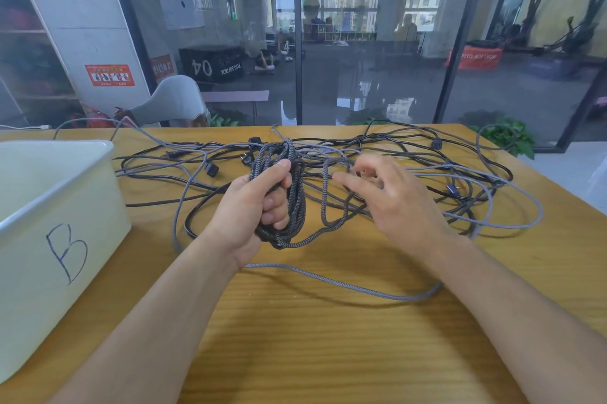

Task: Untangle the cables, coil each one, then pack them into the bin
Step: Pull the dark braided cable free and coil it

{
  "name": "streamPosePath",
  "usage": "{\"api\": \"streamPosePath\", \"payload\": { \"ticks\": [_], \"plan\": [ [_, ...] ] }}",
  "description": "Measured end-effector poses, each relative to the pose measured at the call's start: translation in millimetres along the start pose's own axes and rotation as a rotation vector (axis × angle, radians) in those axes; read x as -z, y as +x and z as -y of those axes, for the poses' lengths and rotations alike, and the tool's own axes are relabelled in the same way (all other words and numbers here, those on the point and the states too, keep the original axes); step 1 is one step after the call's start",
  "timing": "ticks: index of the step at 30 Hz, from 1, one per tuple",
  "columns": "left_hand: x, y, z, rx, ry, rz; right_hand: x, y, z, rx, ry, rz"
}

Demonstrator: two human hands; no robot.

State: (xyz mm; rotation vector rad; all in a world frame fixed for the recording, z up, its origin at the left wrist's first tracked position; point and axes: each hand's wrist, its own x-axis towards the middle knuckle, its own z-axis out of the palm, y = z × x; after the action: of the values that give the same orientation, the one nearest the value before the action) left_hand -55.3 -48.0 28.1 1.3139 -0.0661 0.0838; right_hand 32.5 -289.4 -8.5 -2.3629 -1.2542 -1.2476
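My left hand (259,203) grips a coil of dark braided cable (295,186), held upright above the wooden table (328,338). A loose strand of the same braided cable (331,223) runs from the coil's bottom up toward my right hand (387,193), which hovers blurred just right of the coil with fingers spread. Whether it touches the strand is unclear. Behind both hands lies a tangle of black and grey cables (410,153) with several plugs. The white bin marked "B" (59,223) stands at the left.
A grey braided cable (361,288) loops across the table in front of my hands. A glass wall rises behind the table's far edge. A grey chair (170,101) stands behind the table at the back left, and green plants (505,134) at the back right.
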Motion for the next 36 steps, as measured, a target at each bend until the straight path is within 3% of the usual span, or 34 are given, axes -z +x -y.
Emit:
{"api": "streamPosePath", "payload": {
  "ticks": [3,7,13,16,21,27,30,33,36],
  "plan": [
    [-1.0,-0.2,1.1,0.023,0.012,0.037,6.3,2.7,-3.4,-0.024,-0.014,-0.068],
    [-0.8,-0.7,2.1,0.029,0.085,0.043,11.3,2.2,-10.2,0.052,0.008,-0.022],
    [20.7,4.1,-3.5,-0.070,0.242,-0.222,21.5,7.2,-10.3,0.087,0.099,0.194],
    [31.6,6.9,-6.1,-0.090,0.249,-0.323,31.4,12.8,2.0,0.118,0.137,0.162],
    [28.9,7.1,-4.8,-0.109,0.245,-0.326,34.1,15.4,9.0,0.166,0.216,0.090],
    [14.4,3.9,-8.2,-0.153,0.160,-0.265,33.1,1.8,13.2,-0.400,0.681,0.031],
    [10.1,2.0,-9.1,-0.155,0.144,-0.257,34.7,8.5,16.1,-0.566,0.716,-0.047],
    [11.4,1.0,-12.3,-0.158,0.099,-0.282,36.2,15.7,15.2,-0.723,0.748,0.059],
    [13.7,0.5,-14.1,-0.162,0.078,-0.292,38.7,18.6,15.2,-1.010,0.953,0.265]
  ]
}}
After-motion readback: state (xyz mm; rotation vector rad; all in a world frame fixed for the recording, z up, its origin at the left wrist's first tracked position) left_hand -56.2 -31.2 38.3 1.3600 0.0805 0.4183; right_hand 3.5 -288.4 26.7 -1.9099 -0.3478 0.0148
